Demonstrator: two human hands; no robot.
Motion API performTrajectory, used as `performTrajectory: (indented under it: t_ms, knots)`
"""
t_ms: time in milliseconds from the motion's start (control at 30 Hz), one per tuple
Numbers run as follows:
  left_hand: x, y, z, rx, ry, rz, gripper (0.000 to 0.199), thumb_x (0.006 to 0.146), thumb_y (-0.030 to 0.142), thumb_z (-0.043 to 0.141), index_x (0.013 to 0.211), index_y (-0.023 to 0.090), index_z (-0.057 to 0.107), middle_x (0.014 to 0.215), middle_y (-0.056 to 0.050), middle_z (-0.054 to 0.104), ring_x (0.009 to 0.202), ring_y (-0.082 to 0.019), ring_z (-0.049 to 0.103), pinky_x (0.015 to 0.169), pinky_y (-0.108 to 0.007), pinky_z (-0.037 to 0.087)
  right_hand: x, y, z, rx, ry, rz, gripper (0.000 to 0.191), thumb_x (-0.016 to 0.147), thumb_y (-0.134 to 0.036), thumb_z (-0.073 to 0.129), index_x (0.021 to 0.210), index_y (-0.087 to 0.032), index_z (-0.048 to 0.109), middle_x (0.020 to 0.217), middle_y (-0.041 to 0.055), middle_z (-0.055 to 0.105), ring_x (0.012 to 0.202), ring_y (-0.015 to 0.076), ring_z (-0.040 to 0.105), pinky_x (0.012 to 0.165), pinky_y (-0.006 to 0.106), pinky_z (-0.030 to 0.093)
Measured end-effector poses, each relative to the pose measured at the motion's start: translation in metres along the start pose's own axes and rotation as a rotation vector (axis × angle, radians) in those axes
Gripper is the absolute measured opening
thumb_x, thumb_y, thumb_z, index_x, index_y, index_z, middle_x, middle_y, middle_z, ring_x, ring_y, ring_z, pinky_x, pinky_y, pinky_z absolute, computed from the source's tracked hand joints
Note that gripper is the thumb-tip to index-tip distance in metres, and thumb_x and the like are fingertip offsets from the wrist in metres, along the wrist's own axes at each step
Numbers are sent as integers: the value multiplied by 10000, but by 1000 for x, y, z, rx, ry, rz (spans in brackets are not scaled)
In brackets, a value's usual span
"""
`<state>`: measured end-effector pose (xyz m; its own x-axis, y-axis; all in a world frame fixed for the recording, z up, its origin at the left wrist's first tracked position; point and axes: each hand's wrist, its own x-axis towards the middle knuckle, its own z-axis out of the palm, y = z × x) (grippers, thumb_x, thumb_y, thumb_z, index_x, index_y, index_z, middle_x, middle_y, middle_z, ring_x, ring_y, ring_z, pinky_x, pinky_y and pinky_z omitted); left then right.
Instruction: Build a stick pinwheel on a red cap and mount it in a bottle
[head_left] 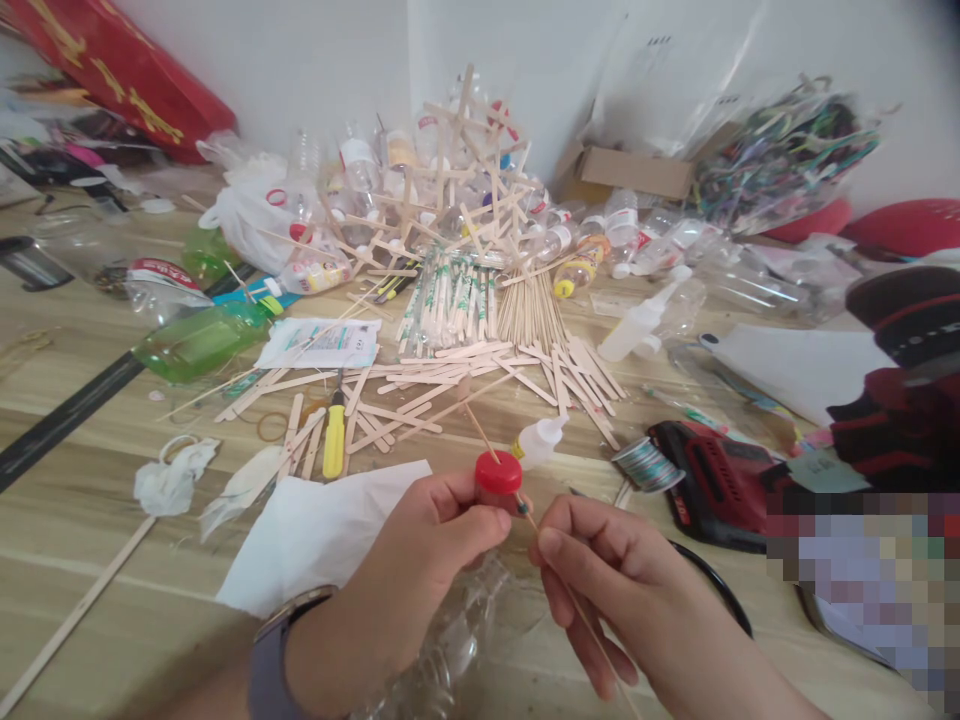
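My left hand (442, 535), a watch at its wrist, is closed around the side of a red bottle cap (499, 472) and pinches it just below the top. A thin wooden skewer (481, 432) runs through the cap, its far end sticking out toward the pile. My right hand (600, 575) pinches the skewer's near part between thumb and fingers, close to the cap. A small dark bit sits on the skewer between the two hands. Under my hands lies a clear plastic bottle (457, 635), partly hidden; whether it joins the cap I cannot tell.
Craft sticks (420, 375), a bundle of skewers (532, 310) and empty bottles spread ahead. A yellow screwdriver (334, 440), white paper (322, 530) and a green bottle (202, 340) are leftward. A glue bottle (540, 440), wire spool (649, 465) and red power drill (720, 480) stand rightward.
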<state>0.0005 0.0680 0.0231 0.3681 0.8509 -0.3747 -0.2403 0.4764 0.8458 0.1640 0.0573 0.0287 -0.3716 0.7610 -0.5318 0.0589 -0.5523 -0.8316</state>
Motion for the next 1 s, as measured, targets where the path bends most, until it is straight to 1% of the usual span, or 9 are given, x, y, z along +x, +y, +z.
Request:
performTrajectory:
  t_ms: [100, 233, 300, 400, 500, 733, 900, 1000]
  knots:
    - [2, -2, 0, 6, 9, 7, 181, 717, 264, 582, 598, 189, 468, 531, 78, 300, 521, -87, 216, 492, -254, 180, -1, 0, 0, 29, -9, 4, 422, 793, -520, 662, 626, -175, 486, 457, -83, 507, 271, 14, 432, 279, 119, 188]
    - [3, -3, -1, -44, -19, 14, 155, 722, 259, 639, 631, 175, 547, 527, 87, 323, 514, -76, 240, 514, -233, 237, -3, -1, 1, 101, -42, 22, 391, 795, -483, 680, 647, -174, 492, 460, -86, 521, 268, 7, 434, 272, 104, 184]
    - [3, -2, 0, -81, -26, 12, 146, 700, 262, 668, 640, 170, 572, 532, 83, 365, 521, -74, 286, 540, -227, 279, -4, -2, 1, 140, -50, 31, 385, 803, -473, 680, 652, -173, 492, 466, -84, 530, 270, -2, 433, 275, 95, 180]
    - [3, -2, 0, -121, -31, -15, 172, 657, 278, 711, 655, 165, 582, 583, 51, 469, 578, -94, 398, 578, -235, 327, -5, -3, 1, 185, -60, 45, 392, 794, -483, 688, 659, -173, 492, 485, -73, 556, 271, -6, 432, 273, 91, 173]
    - [3, -4, -1, -144, -47, -28, 225, 644, 309, 750, 677, 161, 583, 621, 32, 520, 615, -107, 445, 598, -240, 348, -6, -3, 1, 200, -83, 60, 393, 781, -481, 703, 660, -173, 491, 483, -72, 561, 267, -4, 435, 267, 90, 174]
    - [3, -7, -2, -124, -47, -19, 263, 643, 315, 762, 668, 164, 548, 591, 47, 475, 593, -97, 420, 581, -230, 324, -5, -2, 1, 178, -97, 79, 397, 776, -486, 703, 662, -177, 481, 488, -68, 567, 269, 2, 440, 265, 98, 167]
    - [3, -7, -2, -118, -56, -27, 262, 647, 332, 757, 672, 159, 562, 612, 29, 519, 615, -112, 449, 605, -246, 338, -5, -1, 3, 175, -84, 52, 414, 777, -523, 688, 675, -178, 482, 486, -72, 548, 277, 2, 438, 274, 104, 159]
    - [4, -6, -1, -122, -39, -34, 260, 649, 338, 761, 660, 160, 573, 618, 19, 553, 615, -118, 471, 606, -252, 347, -5, -1, 3, 168, -79, 44, 416, 787, -530, 678, 679, -173, 493, 488, -72, 547, 275, -6, 425, 281, 101, 173]
